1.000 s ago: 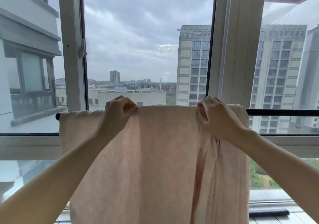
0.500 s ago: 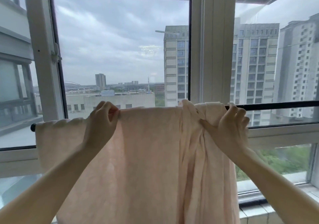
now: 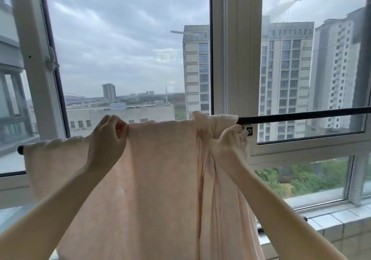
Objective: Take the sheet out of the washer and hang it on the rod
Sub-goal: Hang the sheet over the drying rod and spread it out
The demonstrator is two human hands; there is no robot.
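A pale pink sheet (image 3: 160,179) hangs over a thin black rod (image 3: 301,116) that runs across the window, from a black end cap at the left to the right edge. My left hand (image 3: 109,139) pinches the sheet's top fold on the rod, left of centre. At the sheet's right edge, just below the rod, my right hand (image 3: 228,143) is closed on a bunched, creased part of the cloth. The left half of the sheet lies flat; the right part falls in folds. No washer is in view.
Right behind the rod stand a white window frame (image 3: 236,59) and its glass, with tall buildings outside. A tiled sill (image 3: 331,225) runs along the lower right. The rod's right half is bare.
My right hand has moved from the top fold down to the sheet's bunched right edge and closed on it. My left hand keeps its pinch. The view has shifted right.
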